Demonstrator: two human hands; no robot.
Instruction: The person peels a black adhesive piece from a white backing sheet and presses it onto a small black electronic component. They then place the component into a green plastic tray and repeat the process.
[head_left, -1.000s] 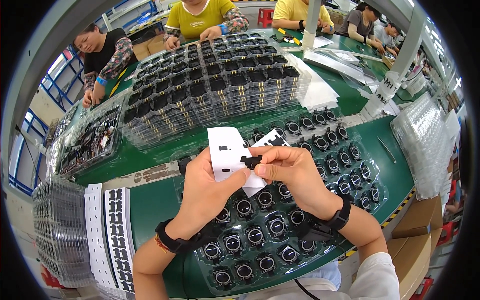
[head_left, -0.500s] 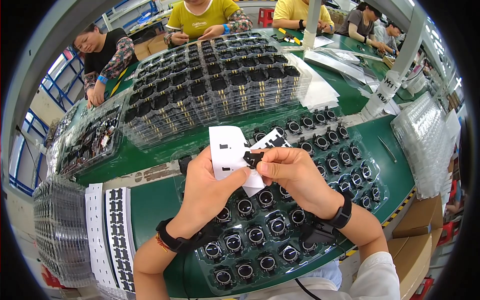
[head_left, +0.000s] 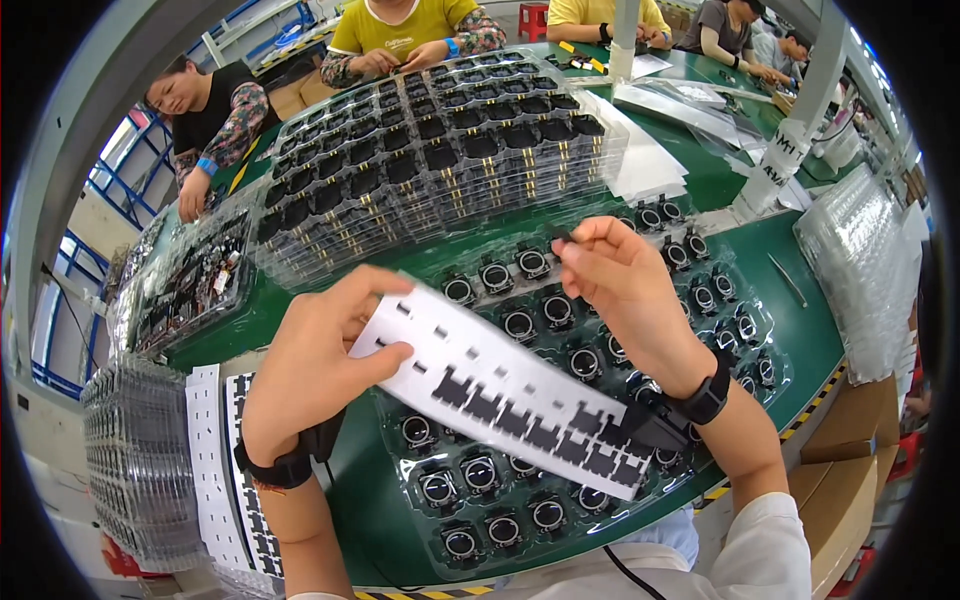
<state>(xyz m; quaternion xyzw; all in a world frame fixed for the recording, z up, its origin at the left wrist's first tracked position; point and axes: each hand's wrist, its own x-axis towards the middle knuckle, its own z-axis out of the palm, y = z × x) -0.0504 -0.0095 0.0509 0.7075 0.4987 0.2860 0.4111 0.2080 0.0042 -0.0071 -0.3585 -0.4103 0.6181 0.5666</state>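
My left hand (head_left: 325, 350) grips one end of a white backing sheet (head_left: 450, 355) between thumb and fingers. Black die-cut stickers run along part of this sheet, and its other end slants down to the right. Raised to the right of it, my right hand (head_left: 630, 300) pinches a small dark piece (head_left: 562, 238), its shape mostly hidden by the fingertips. Below both hands lies a clear plastic tray (head_left: 415, 500) with rows of black parts with round, glossy faces (head_left: 518, 323). The sheet hangs over the tray and hides some parts.
Stacked clear trays of black parts (head_left: 420, 225) stand beyond my hands. More clear trays (head_left: 130, 470) and sticker sheets (head_left: 208, 450) are at left. Tweezers (head_left: 787, 280), bubble wrap (head_left: 850, 270) and a cardboard box (head_left: 850, 430) lie right. Several people work across the table.
My hands have moved apart, the left going left and the right rising rightward with the dark piece. The sheet has swung from folded near my fingers to stretched out over the tray.
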